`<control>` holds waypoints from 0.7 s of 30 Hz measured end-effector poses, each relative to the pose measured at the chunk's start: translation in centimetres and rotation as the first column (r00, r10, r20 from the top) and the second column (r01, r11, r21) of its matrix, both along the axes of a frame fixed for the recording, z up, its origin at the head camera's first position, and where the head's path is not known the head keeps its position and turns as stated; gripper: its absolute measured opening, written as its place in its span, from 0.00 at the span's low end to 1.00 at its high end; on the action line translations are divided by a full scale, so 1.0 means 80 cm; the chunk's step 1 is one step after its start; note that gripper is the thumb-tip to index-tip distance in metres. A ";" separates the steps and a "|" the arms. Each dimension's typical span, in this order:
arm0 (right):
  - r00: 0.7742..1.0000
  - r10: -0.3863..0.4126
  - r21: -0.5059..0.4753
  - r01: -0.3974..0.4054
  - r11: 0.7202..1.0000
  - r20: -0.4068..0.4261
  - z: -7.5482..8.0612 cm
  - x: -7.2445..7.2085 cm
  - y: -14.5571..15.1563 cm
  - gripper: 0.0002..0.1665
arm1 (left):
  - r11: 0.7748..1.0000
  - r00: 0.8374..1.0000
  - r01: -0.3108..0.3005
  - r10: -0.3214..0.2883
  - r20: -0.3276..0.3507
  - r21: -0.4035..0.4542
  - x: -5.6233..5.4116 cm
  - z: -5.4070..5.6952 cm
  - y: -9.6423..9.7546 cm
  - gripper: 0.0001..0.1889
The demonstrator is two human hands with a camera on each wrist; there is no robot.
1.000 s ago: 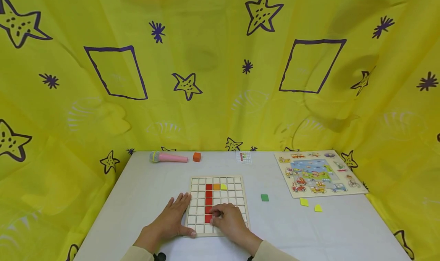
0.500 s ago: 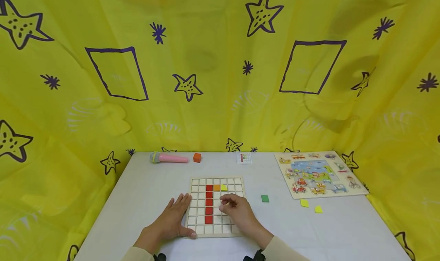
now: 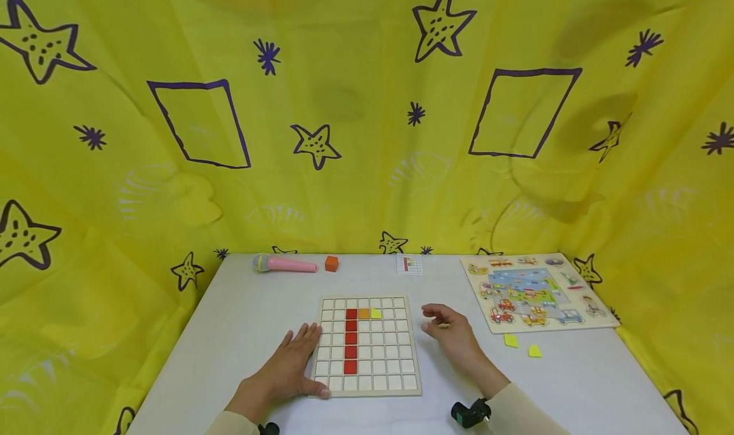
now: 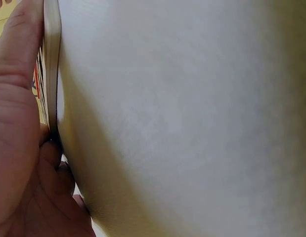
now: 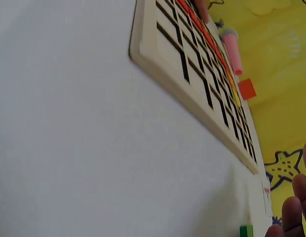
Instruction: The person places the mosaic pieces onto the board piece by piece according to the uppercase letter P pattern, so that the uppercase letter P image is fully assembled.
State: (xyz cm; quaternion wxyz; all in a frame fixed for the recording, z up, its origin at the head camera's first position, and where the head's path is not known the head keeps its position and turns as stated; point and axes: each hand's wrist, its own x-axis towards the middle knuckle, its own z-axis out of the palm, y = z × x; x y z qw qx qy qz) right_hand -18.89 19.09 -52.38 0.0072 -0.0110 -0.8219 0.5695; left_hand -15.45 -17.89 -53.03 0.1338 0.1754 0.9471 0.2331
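Note:
A wooden grid board point(image 3: 367, 393) lies on the white table. Red square tiles point(image 3: 350, 338) fill part of one column, with an orange tile point(image 3: 364, 314) and a yellow tile point(image 3: 376, 314) beside the top one. My left hand point(image 3: 289, 368) rests along the board's left edge, fingers straight and thumb at the near corner. To the right of the board, my right hand point(image 3: 455, 339) hovers with thumb and forefinger apart, nothing seen between them. A green tile point(image 5: 246, 230) shows near its fingers in the right wrist view; in the head view the hand covers it.
At the back stand a pink toy microphone point(image 3: 289, 265), an orange cube point(image 3: 332, 263) and a small pattern card point(image 3: 410, 265). A vehicle picture puzzle point(image 3: 539, 327) lies at right, with yellow pieces point(image 3: 511, 341) in front of it. A yellow curtain point(image 3: 355, 186) borders the table.
My right hand has left the red tiles and moved right, off the board to where the green tile lay in view. The left hand has stayed at the board's edge.

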 end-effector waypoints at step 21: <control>0.995 0.089 0.191 -0.097 0.977 0.053 -0.015 -0.004 0.081 0.25 | 1.000 1.000 0.011 -0.011 0.000 0.002 0.000 0.004 -0.001 0.70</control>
